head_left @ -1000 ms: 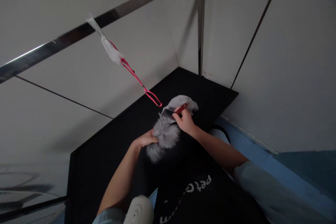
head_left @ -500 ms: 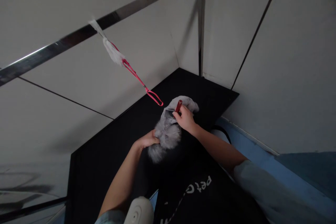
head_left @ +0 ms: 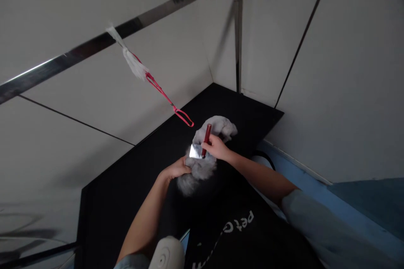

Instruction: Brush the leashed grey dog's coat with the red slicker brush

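A small grey, fluffy animal (head_left: 203, 171) is on the black table (head_left: 126, 189), curved away from me; its kind is hard to make out. My left hand (head_left: 176, 168) grips its near left side, thumb on the fur and the other fingers hidden in it or behind it. In my right hand (head_left: 217, 148) is a slicker brush (head_left: 207, 136) with a red handle, closed in the fingers. Its flat, shiny head lies over the animal's back, just above my left hand.
A pink looped cord (head_left: 184, 117), tied with white material, hangs from the metal bar (head_left: 158, 10) above the table. A metal post (head_left: 237, 46) rises at the far corner. Pale wall panels (head_left: 303, 92) stand behind and to the right. A white rounded object (head_left: 168, 254) is close below me.
My right hand has moved the slicker brush left and toward me along the animal's back, and its head now catches the light. My left hand stays in place.
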`<action>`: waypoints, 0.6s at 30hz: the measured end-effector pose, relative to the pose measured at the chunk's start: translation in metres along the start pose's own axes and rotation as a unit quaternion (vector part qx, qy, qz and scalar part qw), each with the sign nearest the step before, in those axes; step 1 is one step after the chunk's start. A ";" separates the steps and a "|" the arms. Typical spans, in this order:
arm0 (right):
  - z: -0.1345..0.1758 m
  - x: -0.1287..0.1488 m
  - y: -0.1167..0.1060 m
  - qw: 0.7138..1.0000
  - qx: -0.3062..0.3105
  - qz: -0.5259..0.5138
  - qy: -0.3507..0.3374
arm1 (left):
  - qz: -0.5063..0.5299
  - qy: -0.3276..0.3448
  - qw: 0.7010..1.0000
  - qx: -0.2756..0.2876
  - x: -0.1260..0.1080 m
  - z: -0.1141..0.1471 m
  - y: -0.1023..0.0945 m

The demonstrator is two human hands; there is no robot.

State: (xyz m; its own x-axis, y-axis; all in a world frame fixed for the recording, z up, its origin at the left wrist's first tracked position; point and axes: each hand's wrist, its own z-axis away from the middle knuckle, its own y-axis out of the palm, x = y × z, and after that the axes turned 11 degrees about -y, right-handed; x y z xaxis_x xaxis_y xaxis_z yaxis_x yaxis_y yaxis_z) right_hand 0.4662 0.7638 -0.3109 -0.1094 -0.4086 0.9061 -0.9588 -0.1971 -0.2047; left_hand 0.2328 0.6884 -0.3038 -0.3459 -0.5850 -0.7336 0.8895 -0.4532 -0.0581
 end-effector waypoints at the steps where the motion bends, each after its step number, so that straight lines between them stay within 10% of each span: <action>1: 0.000 -0.001 0.000 1.000 -0.011 0.010 0.002 | -0.002 0.000 1.000 -0.010 0.000 0.000 0.000; 4: -0.002 -0.003 0.000 0.992 -0.108 0.050 -0.036 | -0.008 -0.012 1.000 -0.025 0.002 -0.001 -0.001; 10: 0.000 -0.001 0.005 1.000 0.013 0.027 -0.003 | -0.001 -0.018 0.999 -0.027 0.002 -0.003 -0.001; 18: -0.002 0.004 0.001 0.988 -0.102 0.098 -0.063 | -0.024 -0.009 0.999 -0.033 0.011 -0.009 -0.007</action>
State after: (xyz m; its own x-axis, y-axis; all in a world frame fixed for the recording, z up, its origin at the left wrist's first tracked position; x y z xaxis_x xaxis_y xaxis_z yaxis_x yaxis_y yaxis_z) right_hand 0.4638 0.7634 -0.3065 -0.2770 -0.5317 0.8003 -0.9568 0.0757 -0.2808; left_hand 0.2259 0.6915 -0.3176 -0.3940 -0.5759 -0.7163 0.8893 -0.4357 -0.1388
